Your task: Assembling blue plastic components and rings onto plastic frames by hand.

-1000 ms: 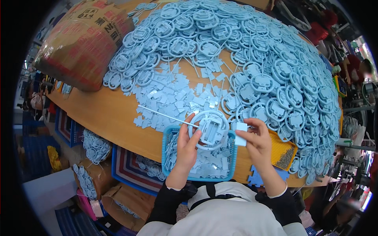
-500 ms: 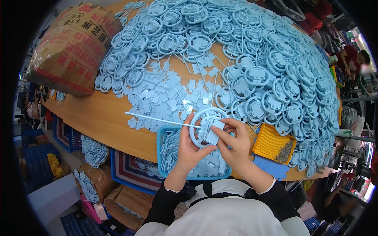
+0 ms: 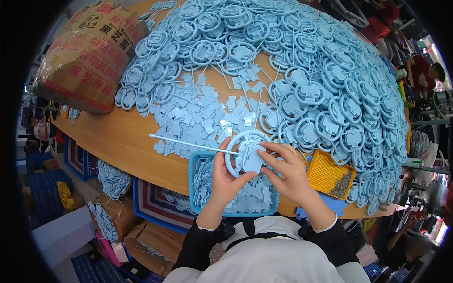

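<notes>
A pale blue plastic ring with a long thin stem (image 3: 243,153) is pinched between the left hand (image 3: 225,181) and right hand (image 3: 288,172), stem pointing leftward, above a blue plastic basket (image 3: 196,188).

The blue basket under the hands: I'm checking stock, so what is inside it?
The blue basket holds flat light-blue plastic pieces. The left hand and right hand cover its middle.

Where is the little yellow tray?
In the head view, the small yellow plastic tray sits on the wooden table at the person's right, just beyond the right hand and beside the heap of light blue plastic ring parts.
</notes>
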### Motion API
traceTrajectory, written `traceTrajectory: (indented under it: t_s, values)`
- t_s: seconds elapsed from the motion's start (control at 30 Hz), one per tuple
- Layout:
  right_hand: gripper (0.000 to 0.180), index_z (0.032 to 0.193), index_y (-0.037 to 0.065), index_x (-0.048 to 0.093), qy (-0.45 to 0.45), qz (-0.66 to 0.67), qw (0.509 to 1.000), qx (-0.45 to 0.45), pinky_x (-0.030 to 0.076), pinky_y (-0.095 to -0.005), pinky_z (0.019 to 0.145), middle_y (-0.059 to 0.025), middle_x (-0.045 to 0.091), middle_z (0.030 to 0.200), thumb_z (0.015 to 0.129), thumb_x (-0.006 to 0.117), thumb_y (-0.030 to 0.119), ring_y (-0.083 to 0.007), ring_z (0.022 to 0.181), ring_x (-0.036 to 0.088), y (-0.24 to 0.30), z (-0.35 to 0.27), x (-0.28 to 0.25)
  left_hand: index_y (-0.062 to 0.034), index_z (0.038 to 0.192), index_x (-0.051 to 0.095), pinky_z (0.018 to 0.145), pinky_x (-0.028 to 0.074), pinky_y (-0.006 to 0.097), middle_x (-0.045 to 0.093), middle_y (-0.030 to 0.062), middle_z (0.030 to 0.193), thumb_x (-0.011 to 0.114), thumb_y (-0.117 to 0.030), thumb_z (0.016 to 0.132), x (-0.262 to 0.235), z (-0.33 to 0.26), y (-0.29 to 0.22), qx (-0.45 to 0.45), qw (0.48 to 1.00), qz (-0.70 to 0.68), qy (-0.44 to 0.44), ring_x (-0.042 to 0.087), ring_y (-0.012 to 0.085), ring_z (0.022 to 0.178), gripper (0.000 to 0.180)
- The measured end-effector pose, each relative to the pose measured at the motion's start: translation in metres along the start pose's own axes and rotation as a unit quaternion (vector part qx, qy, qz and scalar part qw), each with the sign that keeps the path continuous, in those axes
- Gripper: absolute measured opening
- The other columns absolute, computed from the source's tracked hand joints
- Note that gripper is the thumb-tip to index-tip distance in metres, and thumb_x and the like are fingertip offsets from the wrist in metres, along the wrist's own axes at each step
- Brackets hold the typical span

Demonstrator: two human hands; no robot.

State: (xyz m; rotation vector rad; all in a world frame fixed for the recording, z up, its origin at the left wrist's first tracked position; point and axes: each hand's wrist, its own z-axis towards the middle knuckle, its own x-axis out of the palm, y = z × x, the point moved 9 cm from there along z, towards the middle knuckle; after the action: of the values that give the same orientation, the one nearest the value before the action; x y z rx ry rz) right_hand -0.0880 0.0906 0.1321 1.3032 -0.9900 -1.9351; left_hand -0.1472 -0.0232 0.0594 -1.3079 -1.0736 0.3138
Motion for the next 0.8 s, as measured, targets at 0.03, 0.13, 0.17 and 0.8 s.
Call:
traceTrajectory:
  t_s: [0.03, 0.13, 0.17, 0.8]
  values:
    - [0.036, 0.102, 0.004, 0.062, 0.01, -0.03, 0.999, -0.021, 0.045, -0.0316, 0.077, -0.0104, 0.054, 0.113, 0.067, 0.065, -0.003, -0.024, 0.092, 0.053, 0.0, 0.0, -0.002, -0.0024, 0.135, 0.013, 0.089, 0.045, 0.034, 0.038, 0.0172, 0.126, 0.068, 0.007, 0.068, 0.0, 0.0, 0.0, 0.0, 1.0, 0.001, 0.0, 0.044, 0.0236, 0.115, 0.087]
    - [0.036, 0.1, 0.006, 0.064, 0.021, -0.055, 0.998, -0.032, 0.045, -0.0325, 0.079, -0.0073, 0.059, 0.109, 0.065, 0.068, 0.0, -0.0239, 0.093, 0.054, 0.001, 0.002, -0.005, -0.0023, 0.135, 0.014, 0.089, 0.046, 0.034, 0.038, 0.0172, 0.126, 0.068, 0.007, 0.068, 0.001, -0.002, -0.001, -0.003, 1.0, 0.024, 0.01, 0.044, 0.0237, 0.115, 0.087]
    - [0.036, 0.099, 0.008, 0.065, 0.022, -0.051, 0.998, -0.022, 0.045, -0.0329, 0.079, -0.006, 0.061, 0.106, 0.064, 0.07, 0.002, -0.0239, 0.094, 0.055, 0.0, 0.002, -0.006, -0.0024, 0.135, 0.014, 0.089, 0.046, 0.034, 0.038, 0.0173, 0.126, 0.068, 0.007, 0.067, 0.001, -0.003, 0.0, -0.004, 1.0, 0.026, 0.013, 0.044, 0.0237, 0.115, 0.087]
    - [0.068, 0.122, 0.008, 0.048, 0.008, 0.19, 0.956, 0.225, 0.041, -0.0344, 0.09, -0.0107, 0.052, 0.121, 0.061, 0.077, 0.012, -0.0249, 0.112, 0.049, -0.057, -0.02, 0.006, -0.0013, 0.133, 0.019, 0.085, 0.047, 0.034, 0.044, 0.017, 0.118, 0.069, 0.006, 0.064, 0.002, -0.002, 0.013, -0.061, 0.996, 0.063, 0.007, 0.048, 0.0231, 0.109, 0.085]
